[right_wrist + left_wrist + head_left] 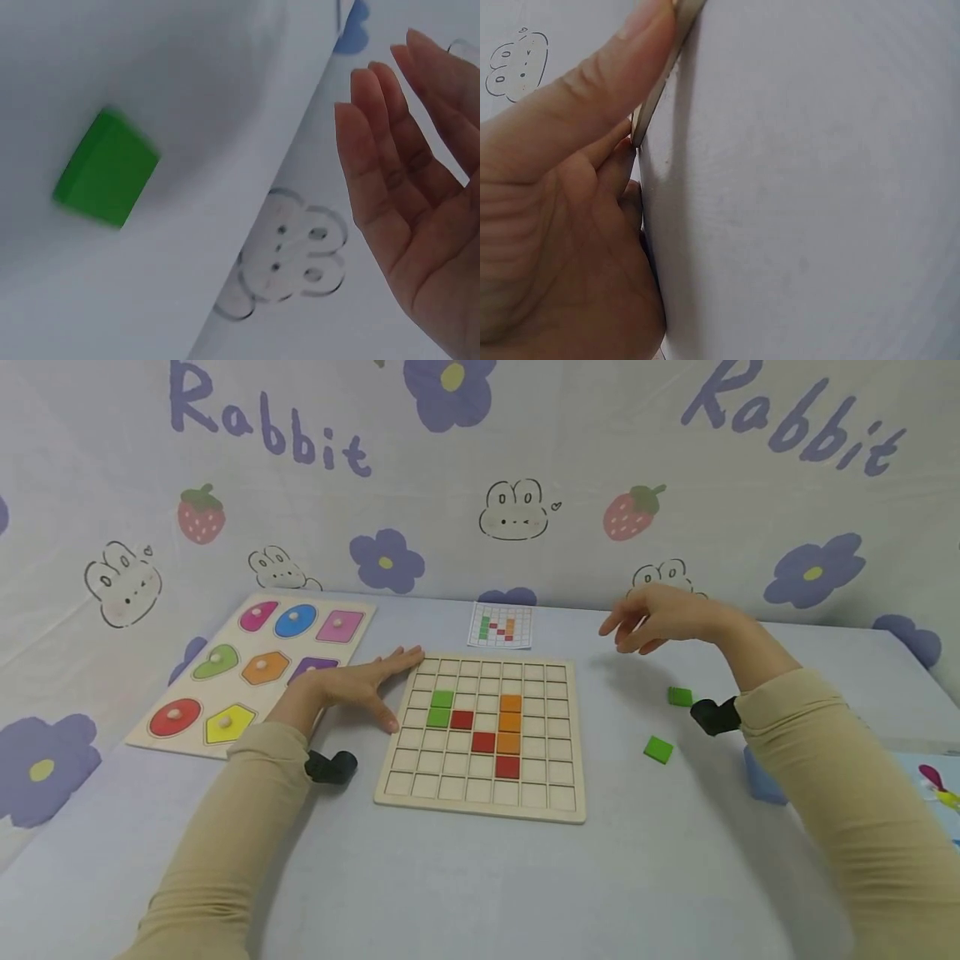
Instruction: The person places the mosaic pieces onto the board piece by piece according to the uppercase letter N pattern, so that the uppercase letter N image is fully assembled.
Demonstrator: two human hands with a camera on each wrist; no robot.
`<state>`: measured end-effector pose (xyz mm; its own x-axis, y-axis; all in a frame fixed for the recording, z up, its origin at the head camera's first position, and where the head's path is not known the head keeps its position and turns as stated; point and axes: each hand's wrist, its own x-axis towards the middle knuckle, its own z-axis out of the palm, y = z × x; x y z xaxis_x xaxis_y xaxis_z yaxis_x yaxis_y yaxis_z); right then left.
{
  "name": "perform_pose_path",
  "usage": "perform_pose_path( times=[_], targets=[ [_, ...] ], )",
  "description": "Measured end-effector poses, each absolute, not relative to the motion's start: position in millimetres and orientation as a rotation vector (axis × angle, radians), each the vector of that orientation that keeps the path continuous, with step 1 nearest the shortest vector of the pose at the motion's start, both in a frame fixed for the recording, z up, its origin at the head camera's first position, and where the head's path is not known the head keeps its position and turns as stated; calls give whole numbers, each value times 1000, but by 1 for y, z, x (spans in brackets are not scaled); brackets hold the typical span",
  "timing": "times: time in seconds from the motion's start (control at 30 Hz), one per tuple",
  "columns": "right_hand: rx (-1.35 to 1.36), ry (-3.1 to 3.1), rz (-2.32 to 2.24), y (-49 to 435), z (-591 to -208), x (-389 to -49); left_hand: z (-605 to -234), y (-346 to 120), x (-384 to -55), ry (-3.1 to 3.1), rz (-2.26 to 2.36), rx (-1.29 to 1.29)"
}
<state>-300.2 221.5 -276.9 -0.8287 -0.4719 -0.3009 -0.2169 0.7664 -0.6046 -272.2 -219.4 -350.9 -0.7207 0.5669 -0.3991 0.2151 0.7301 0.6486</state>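
A wooden grid board (480, 810) lies in the middle of the table, with green (442, 699), red (483, 742) and orange (510, 722) square tiles in some cells. My left hand (348, 687) rests at the board's left edge, fingers spread and thumb against the rim. In the left wrist view the thumb (592, 94) touches the board's edge. Above the table, right of the board, my right hand (660, 617) hovers with relaxed fingers and holds nothing. Below it lie a green tile (658, 750) and a thicker green piece (680, 696), perhaps stacked tiles.
A small pattern card (501, 626) lies behind the board. At the left is a wooden shape puzzle (288, 631) with knobbed pieces. A blue object (763, 779) sits partly behind the right forearm. A printed cloth (570, 443) hangs at the back.
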Motion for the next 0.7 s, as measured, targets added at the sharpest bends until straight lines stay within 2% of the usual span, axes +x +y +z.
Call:
perform_pose_path(
  times=[0.4,0.7],
  targets=[
    [-311,2231,-714,280,-298,-313,-353,-220,-273,2329,789,578],
    [-280,2106,-675,299,-305,-314,-352,-219,-273,2348,765,586]
  ],
)
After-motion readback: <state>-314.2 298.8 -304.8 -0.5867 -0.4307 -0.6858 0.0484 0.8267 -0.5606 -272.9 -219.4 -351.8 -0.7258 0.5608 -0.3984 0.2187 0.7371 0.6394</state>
